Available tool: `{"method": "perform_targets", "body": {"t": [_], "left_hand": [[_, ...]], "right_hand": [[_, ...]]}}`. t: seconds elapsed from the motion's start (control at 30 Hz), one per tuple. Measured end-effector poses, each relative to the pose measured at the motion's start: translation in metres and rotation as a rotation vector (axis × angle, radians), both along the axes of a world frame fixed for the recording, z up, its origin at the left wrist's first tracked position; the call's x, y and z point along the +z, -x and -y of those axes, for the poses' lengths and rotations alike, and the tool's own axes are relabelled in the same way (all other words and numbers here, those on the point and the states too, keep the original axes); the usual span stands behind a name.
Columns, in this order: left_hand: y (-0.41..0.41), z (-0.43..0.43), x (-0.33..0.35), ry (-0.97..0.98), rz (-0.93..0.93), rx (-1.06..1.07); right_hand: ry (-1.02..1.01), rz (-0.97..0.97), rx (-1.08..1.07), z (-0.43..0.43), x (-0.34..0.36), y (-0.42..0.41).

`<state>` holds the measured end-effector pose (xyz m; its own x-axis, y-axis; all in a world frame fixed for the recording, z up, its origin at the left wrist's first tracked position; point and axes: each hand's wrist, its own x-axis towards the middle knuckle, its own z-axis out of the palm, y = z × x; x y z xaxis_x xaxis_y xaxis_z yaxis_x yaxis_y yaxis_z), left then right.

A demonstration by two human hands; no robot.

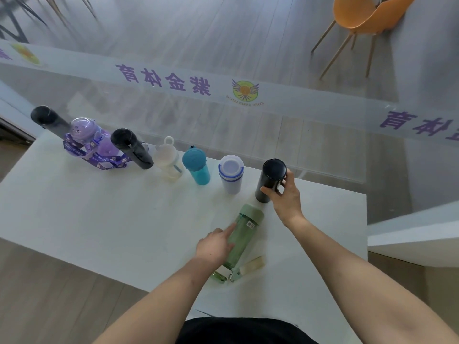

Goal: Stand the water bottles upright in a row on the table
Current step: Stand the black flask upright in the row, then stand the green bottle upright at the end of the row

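Several bottles stand upright in a row along the far side of the white table [99,219]: a black flask [48,121], a purple bottle with a strap [92,145], another black flask [131,148], a clear cream bottle [169,161], a teal bottle [197,167] and a white bottle with a blue band [231,175]. At the row's right end my right hand [285,197] grips an upright dark flask [269,180]. A green bottle [242,234] lies on its side nearer to me, and my left hand [214,247] rests on its body, index finger stretched along it.
A glass wall with purple lettering runs right behind the row. The table's right edge [366,232] is close to the dark flask. An orange chair [360,16] stands beyond the glass. The green bottle's beige strap [250,266] lies on the table by its base.
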<state>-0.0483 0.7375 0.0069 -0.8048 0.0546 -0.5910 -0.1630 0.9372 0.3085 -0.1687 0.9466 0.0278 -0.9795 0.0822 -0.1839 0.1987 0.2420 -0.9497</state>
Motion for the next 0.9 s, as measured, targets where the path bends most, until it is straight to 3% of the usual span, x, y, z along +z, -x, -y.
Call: {"method": "perform_targets", "body": {"t": [0.57,0.7,0.9], "left_hand": [[-0.007,0.006,-0.003,-0.073,0.034,0.066],[-0.008,0.012,-0.008,-0.203,0.107,0.196],[-0.013,0.011,-0.010,-0.421,0.194,0.370]], "right_hand": [[-0.052,0.109,0.015,-0.013,-0.004,-0.021],[-0.125,0.184,-0.075,-0.018,-0.023,-0.072],[-0.115,0.424,0.168,0.002,-0.042,-0.123]]}}
